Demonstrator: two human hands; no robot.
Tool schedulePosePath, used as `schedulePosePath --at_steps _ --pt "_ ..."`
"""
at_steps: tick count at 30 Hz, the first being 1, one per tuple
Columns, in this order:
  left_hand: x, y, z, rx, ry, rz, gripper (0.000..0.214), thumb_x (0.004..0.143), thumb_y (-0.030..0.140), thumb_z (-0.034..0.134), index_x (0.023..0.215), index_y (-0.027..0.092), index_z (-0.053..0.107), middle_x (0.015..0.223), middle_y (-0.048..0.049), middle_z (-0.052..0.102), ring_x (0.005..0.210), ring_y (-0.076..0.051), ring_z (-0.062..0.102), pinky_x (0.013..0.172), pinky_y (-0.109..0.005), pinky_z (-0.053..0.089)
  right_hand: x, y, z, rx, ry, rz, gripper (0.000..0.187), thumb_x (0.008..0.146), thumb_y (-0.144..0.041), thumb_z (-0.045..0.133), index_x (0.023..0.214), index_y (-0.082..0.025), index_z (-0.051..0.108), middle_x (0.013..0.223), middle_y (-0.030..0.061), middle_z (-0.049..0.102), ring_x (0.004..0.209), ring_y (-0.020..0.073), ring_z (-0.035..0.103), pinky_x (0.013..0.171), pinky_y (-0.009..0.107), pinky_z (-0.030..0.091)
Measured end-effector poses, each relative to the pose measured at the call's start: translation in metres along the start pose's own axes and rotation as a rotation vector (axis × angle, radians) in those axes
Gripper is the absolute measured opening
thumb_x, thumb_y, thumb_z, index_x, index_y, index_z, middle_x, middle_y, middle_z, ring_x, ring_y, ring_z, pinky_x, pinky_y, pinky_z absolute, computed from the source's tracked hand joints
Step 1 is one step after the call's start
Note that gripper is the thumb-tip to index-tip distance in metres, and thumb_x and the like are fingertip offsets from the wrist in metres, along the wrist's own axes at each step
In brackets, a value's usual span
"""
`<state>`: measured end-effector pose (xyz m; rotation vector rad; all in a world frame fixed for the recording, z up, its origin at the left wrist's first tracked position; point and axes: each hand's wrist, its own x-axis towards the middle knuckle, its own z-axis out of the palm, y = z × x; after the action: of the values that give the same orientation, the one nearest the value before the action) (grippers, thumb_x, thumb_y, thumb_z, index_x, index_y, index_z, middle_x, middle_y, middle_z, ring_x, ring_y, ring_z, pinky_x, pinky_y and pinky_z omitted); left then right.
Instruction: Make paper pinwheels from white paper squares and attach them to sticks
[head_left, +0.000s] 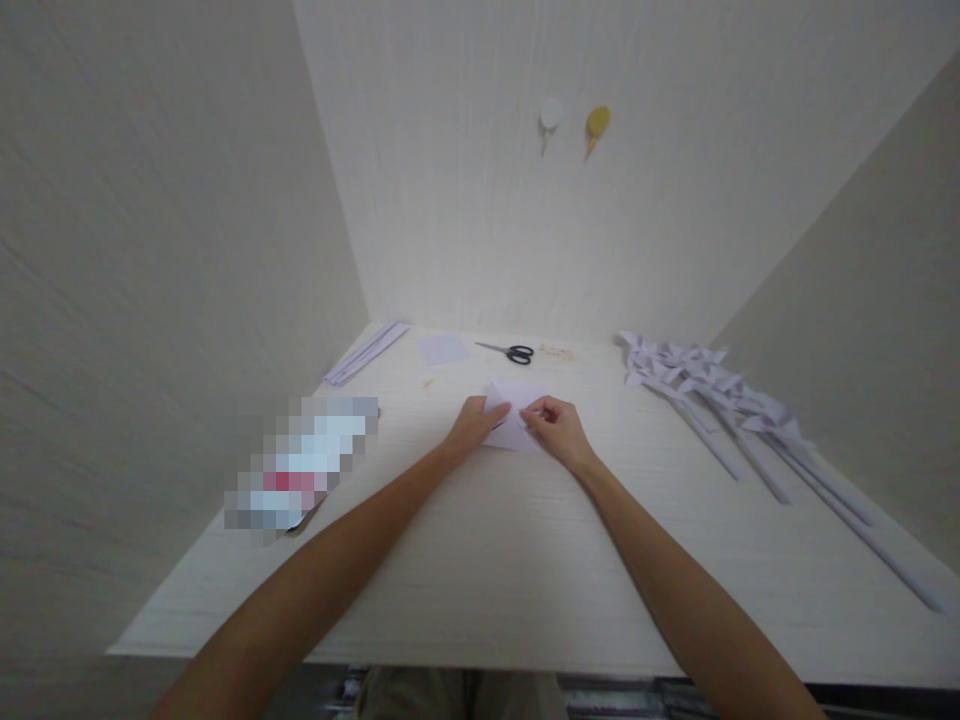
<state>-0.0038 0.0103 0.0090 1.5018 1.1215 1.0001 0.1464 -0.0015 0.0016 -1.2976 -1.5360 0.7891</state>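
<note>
A square sheet of white paper lies at the middle of the table between my two hands. My left hand grips its left side, with the thumb lying over the top. At the right side, my right hand is closed in a pinch on the paper, fingers bent inward. Whether a smaller thing is also between those fingertips cannot be made out. Just behind the paper lies a pair of black-handled scissors, blades pointing left. Another white paper square rests flat to their left.
Several paper pinwheels with long paper sticks lie along the right side. Long white paper strips are at the back left, above a blurred phone-like device. Small tan bits lie beside the scissors. Walls enclose three sides; two hooks hang behind.
</note>
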Motion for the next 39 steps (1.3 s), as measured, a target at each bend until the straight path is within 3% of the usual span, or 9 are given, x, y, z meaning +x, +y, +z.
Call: schedulePosePath --at_steps 12,19,25,28,31,36,39 --pt "-0.001 0.002 0.0 -0.046 0.007 -0.015 0.032 0.062 0.039 0.052 0.061 0.007 0.057 0.052 -0.0009 0.05 0.05 -0.01 0.045 0.046 -0.022 0.035 -0.002 -0.009 0.0 -0.026 0.026 -0.012 0.018 0.058 -0.033 0.06 0.056 -0.016 0.057 0.039 -0.0042 0.044 0.036 0.0071 0.034 0.036 0.021 0.025" --pt "-0.003 0.006 -0.001 0.0 -0.021 -0.034 0.032 0.059 0.034 0.056 0.075 0.007 0.06 0.065 -0.0051 0.059 0.058 -0.013 0.051 0.05 -0.024 0.039 -0.002 -0.004 0.001 -0.045 0.034 -0.007 0.017 0.06 -0.032 0.058 0.057 -0.016 0.056 0.04 -0.004 0.044 0.036 0.0074 0.034 0.036 0.021 0.026" --pt "-0.004 0.008 0.002 0.08 0.067 -0.005 0.028 0.059 0.032 0.056 0.073 0.007 0.062 0.066 -0.0062 0.061 0.061 -0.015 0.053 0.053 -0.024 0.04 -0.003 -0.008 0.004 0.084 0.095 -0.037 0.016 0.058 -0.029 0.06 0.063 -0.017 0.05 0.048 -0.0049 0.045 0.039 0.0066 0.037 0.037 0.019 0.027" --pt "-0.006 0.007 0.008 0.034 0.12 0.023 0.028 0.061 0.03 0.055 0.075 0.007 0.062 0.068 -0.0065 0.062 0.061 -0.015 0.053 0.053 -0.024 0.041 -0.005 -0.012 0.007 0.31 0.124 -0.058 0.03 0.057 -0.026 0.062 0.079 -0.022 0.042 0.053 -0.0076 0.046 0.043 0.0069 0.043 0.04 0.017 0.033" --pt "-0.008 0.008 0.014 -0.01 0.172 0.018 0.026 0.062 0.029 0.055 0.075 0.007 0.062 0.069 -0.0069 0.062 0.061 -0.015 0.053 0.053 -0.024 0.041 -0.007 -0.015 0.01 0.473 0.101 -0.03 0.049 0.056 -0.026 0.062 0.095 -0.025 0.032 0.068 -0.0045 0.055 0.057 0.0102 0.054 0.052 0.021 0.043" --pt "-0.012 0.011 0.017 -0.002 0.207 0.035 0.023 0.063 0.029 0.054 0.072 0.008 0.062 0.065 -0.0049 0.061 0.059 -0.014 0.051 0.051 -0.023 0.04 -0.008 -0.014 0.011 0.531 0.094 0.047 0.071 0.053 -0.029 0.066 0.108 -0.026 0.021 0.075 -0.0002 0.06 0.062 0.0142 0.058 0.057 0.027 0.046" --pt "-0.013 0.012 0.016 0.036 0.192 0.048 0.024 0.064 0.028 0.052 0.071 0.008 0.061 0.064 -0.0046 0.061 0.058 -0.014 0.051 0.051 -0.023 0.039 -0.007 -0.01 0.01 0.537 0.081 0.067 0.073 0.051 -0.027 0.067 0.108 -0.026 0.022 0.075 0.0005 0.061 0.062 0.0145 0.059 0.056 0.026 0.046"
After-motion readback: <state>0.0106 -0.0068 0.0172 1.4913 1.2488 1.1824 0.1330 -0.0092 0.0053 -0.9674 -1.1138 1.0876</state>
